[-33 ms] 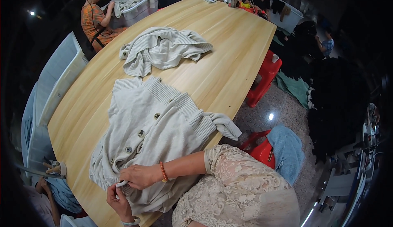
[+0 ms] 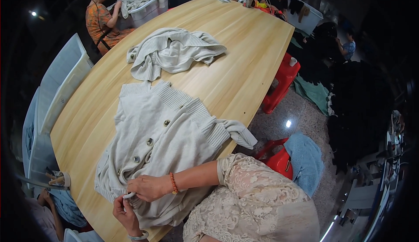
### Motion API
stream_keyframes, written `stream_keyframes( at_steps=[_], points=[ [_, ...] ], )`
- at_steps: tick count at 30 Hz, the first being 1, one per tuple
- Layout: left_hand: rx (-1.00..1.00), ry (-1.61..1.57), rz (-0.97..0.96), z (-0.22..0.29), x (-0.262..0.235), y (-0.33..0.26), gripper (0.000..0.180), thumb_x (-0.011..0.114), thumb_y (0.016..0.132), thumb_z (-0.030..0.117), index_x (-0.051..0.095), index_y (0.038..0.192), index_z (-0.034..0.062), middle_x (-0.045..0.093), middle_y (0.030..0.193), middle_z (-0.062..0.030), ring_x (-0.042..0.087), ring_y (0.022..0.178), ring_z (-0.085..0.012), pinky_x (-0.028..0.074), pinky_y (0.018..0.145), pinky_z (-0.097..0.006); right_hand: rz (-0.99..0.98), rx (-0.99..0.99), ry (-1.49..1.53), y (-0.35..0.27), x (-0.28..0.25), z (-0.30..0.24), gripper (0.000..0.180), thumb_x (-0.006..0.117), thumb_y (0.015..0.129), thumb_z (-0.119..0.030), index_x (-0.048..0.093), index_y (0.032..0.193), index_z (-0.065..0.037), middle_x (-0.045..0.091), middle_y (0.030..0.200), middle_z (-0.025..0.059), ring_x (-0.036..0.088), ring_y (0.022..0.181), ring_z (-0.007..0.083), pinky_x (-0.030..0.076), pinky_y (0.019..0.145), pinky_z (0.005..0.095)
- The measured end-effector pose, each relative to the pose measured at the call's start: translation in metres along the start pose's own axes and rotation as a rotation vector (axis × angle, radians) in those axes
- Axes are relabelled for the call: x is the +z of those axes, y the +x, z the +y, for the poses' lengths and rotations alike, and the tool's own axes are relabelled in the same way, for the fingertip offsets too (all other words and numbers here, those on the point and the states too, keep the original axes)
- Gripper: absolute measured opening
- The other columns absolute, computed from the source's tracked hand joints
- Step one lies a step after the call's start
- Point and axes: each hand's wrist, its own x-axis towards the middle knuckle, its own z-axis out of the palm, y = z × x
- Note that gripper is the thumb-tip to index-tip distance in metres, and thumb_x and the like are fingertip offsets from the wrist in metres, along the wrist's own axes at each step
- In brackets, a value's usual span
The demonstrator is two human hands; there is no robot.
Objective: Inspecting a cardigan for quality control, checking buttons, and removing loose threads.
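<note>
A: Pinching the hem of the cream cardigan (image 2: 161,150), the left hand (image 2: 126,213) and right hand (image 2: 148,187) close on the knit, which lies flat on the worktop (image 2: 244,54) just beyond them.

B: Risk?

A: Its far sleeve (image 2: 238,133) overhangs the edge; its weight may drag the cardigan askew.

The left hand (image 2: 126,213) has its wrist cut off by the lower edge; the right hand (image 2: 148,187) covers the cardigan (image 2: 161,146) hem, whose small white piece between the fingers stays too small to tell
</note>
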Motion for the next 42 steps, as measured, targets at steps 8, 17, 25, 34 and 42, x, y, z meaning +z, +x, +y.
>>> stream_keyframes(
  at_steps=[8, 17, 25, 34, 42],
  points=[
    [-0.062, -0.025, -0.093, 0.005, 0.001, 0.015, 0.011, 0.057, 0.095, 0.007, 0.065, 0.097, 0.0006, 0.061, 0.081, 0.0015, 0.053, 0.073, -0.0070, 0.045, 0.065, -0.023, -0.042, 0.032, 0.214, 0.012, -0.026, -0.008, 0.017, 0.063, 0.076, -0.006, 0.061, 0.093, -0.006, 0.059, 0.087, 0.0154, 0.061, 0.083, 0.0377, 0.049, 0.070, 0.0434],
    [0.146, 0.762, 0.215, 0.005, -0.019, 0.013, 0.028, 0.059, 0.081, -0.007, 0.063, 0.106, 0.0041, 0.061, 0.102, -0.0149, 0.055, 0.101, -0.0342, 0.044, 0.090, -0.039, -0.186, 0.182, -0.340, 0.000, -0.049, -0.012, 0.010, 0.063, 0.088, -0.013, 0.060, 0.096, -0.009, 0.057, 0.087, 0.0103, 0.064, 0.066, 0.0317, 0.051, 0.057, 0.0421],
    [0.205, 0.416, -0.031, 0.017, 0.027, 0.069, 0.025, 0.064, 0.085, 0.003, 0.065, 0.110, 0.0004, 0.064, 0.100, -0.0164, 0.064, 0.090, -0.0315, 0.051, 0.080, -0.037, -0.127, 0.150, -0.273, 0.000, -0.044, -0.018, 0.013, 0.065, 0.084, -0.009, 0.060, 0.096, -0.007, 0.056, 0.089, 0.0096, 0.063, 0.067, 0.0307, 0.051, 0.057, 0.0408],
    [-0.347, -0.212, -0.272, 0.017, 0.022, 0.079, 0.010, 0.071, 0.087, 0.005, 0.071, 0.095, -0.0019, 0.069, 0.081, -0.0015, 0.060, 0.069, -0.0056, 0.046, 0.061, -0.019, -0.018, 0.217, -0.236, 0.002, -0.038, -0.004, 0.027, 0.070, 0.077, -0.006, 0.058, 0.102, -0.006, 0.057, 0.092, 0.0117, 0.064, 0.081, 0.0312, 0.054, 0.065, 0.0401],
    [-0.377, -0.239, -0.257, 0.012, 0.016, 0.072, 0.013, 0.071, 0.087, 0.006, 0.072, 0.097, -0.0023, 0.069, 0.081, -0.0004, 0.054, 0.066, -0.0040, 0.042, 0.060, -0.019, -0.003, 0.186, -0.364, 0.000, -0.037, -0.007, 0.033, 0.070, 0.079, -0.015, 0.052, 0.104, -0.002, 0.058, 0.090, 0.0163, 0.065, 0.077, 0.0322, 0.054, 0.068, 0.0393]
  ],
)
